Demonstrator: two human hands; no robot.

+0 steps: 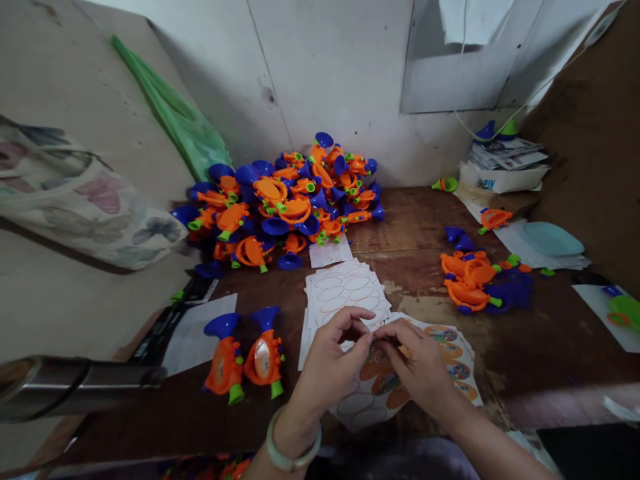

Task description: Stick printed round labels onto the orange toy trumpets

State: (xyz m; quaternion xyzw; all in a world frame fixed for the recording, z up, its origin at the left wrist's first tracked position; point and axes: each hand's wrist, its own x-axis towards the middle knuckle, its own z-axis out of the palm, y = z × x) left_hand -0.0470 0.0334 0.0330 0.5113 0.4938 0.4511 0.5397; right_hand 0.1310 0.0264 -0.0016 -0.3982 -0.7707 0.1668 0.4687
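My left hand [327,360], with a pale bangle at the wrist, and my right hand [423,367] meet at their fingertips. Both are closed in a pinch; whatever lies between the fingers is too small or hidden to make out. Beneath them is a stack of sheets with printed oval stickers [455,370], some of its ovals bare. Just behind lies a pile of white sheets with empty oval outlines [345,287]. To the left, two orange toy trumpets [224,370] with blue bells and green ends lie side by side, each with an oval patch on its face.
A large heap of toy trumpets [295,193] fills the back of the table. Loose orange toy parts [470,277] lie at right, near a light-blue dish [553,238] and a box of papers [500,177]. A metal cylinder [55,387] juts in at left.
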